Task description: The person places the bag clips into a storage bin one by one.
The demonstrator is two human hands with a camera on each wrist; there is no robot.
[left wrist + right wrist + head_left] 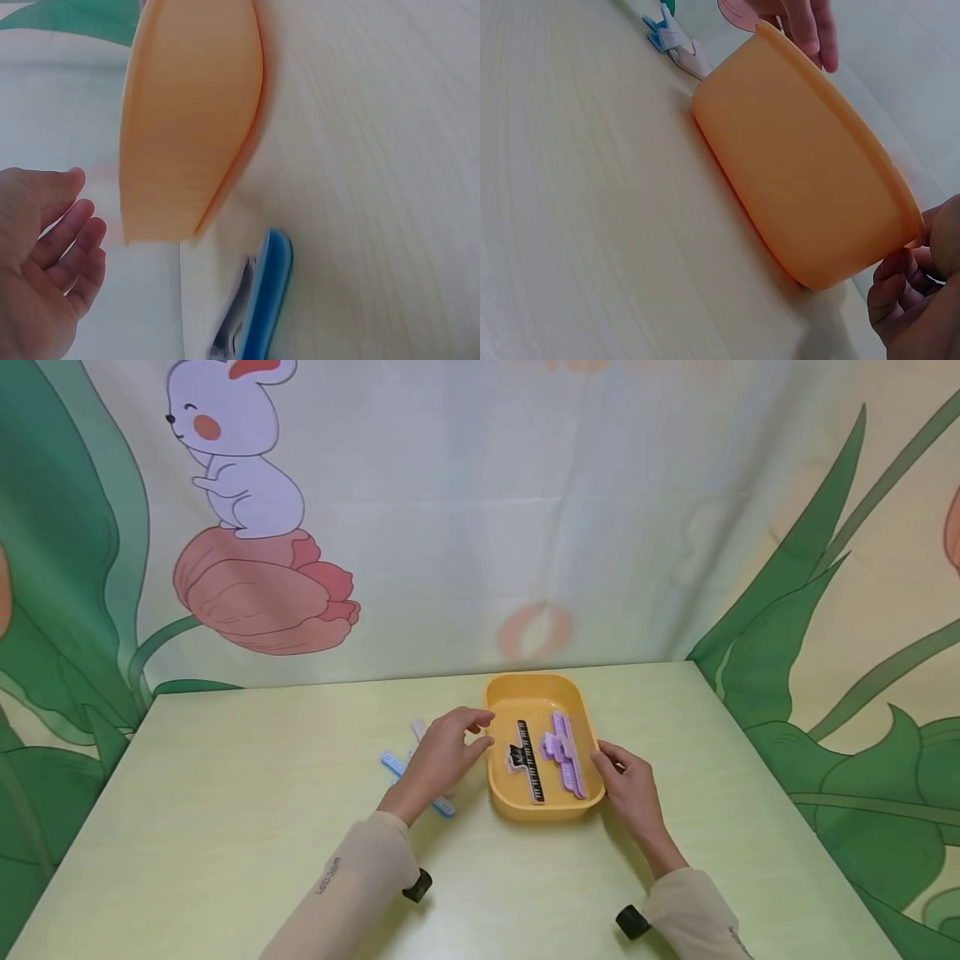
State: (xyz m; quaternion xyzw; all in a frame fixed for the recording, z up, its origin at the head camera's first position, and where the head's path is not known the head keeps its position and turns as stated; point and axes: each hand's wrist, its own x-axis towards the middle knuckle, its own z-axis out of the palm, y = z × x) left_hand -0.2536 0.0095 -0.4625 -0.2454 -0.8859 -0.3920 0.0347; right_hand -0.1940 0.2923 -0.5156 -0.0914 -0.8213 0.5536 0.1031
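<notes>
A yellow plastic tray point(546, 812) rests on the table, seen from its outer side in both wrist views. Inside lie a black-and-white piano-key clip point(530, 764) with a dark figure on it and purple clips point(567, 760), overlapping. My right hand point(628, 785) pinches the tray's right rim between thumb and fingers. Over the left rim hovers my left hand point(447, 752), thumb and fingers apart, holding nothing. Beneath and beside that hand, blue clips point(393, 764) and a pale clip point(417, 729) lie crossed on the table, partly hidden by the hand and wrist.
The pale wooden table point(225, 827) reaches back to a printed curtain point(465, 527) with a rabbit, tulips and leaves. Each sleeve has a small black device point(633, 922) at the wrist.
</notes>
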